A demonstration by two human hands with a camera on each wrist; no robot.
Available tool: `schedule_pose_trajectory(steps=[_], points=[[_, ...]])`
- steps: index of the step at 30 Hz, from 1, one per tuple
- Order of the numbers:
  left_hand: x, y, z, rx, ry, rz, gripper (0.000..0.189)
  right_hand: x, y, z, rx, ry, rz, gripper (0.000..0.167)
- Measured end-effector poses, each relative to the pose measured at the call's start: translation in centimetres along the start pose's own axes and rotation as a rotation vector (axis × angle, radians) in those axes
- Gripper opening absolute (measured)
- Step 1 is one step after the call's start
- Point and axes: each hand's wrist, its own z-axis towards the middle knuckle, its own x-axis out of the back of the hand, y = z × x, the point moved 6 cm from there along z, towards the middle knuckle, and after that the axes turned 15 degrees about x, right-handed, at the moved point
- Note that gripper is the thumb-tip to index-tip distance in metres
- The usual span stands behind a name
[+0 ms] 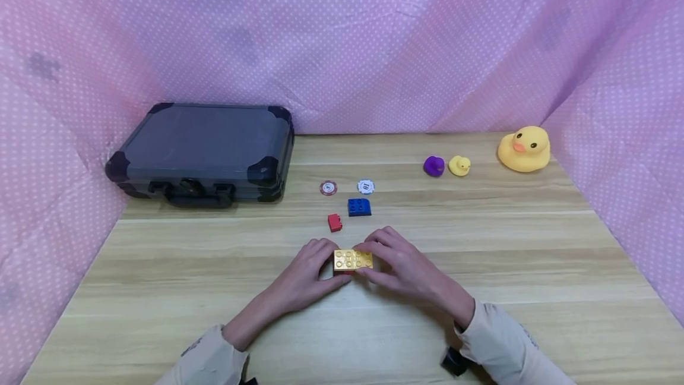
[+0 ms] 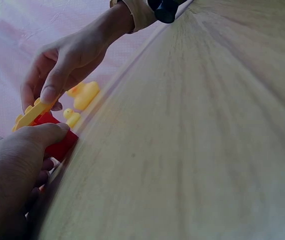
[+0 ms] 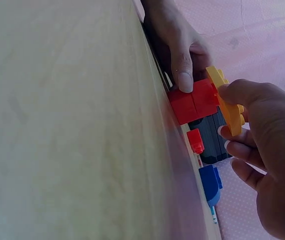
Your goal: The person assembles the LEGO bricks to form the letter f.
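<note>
My left hand [image 1: 306,275] grips a red toy building block [image 3: 195,102] low on the table, thumb on its near side. In the right wrist view a seam runs across this red block, so it looks like two joined pieces. Above it, my right hand [image 1: 408,269] pinches a yellow eight-stud brick [image 1: 347,259] between thumb and fingers. The yellow brick lies over the red one, slightly tilted in the right wrist view; whether it is pressed fully down, I cannot tell. Just beyond the hands are a small red brick [image 1: 335,223] and a blue brick [image 1: 359,207].
Two poker chips, one red [image 1: 328,188] and one white [image 1: 366,186], lie behind the blue brick. A grey case [image 1: 203,150] stands at the back left. Toward the back right sit a purple duck [image 1: 434,166], a small yellow duck [image 1: 459,165] and a large yellow duck [image 1: 525,150].
</note>
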Motion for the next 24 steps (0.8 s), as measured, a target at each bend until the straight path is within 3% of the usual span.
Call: schedule_pose_trajectory(steps=[12,24], points=[[0.03,-0.05,0.05,0.017,0.0,-0.012,0.033,0.19,0.18,0.29,-0.001,-0.072,-0.002,0.036],[-0.02,-0.02,-0.04,0.019,-0.011,-0.016,0.032,0.01,0.32,0.4,0.005,-0.091,-0.026,0.035]])
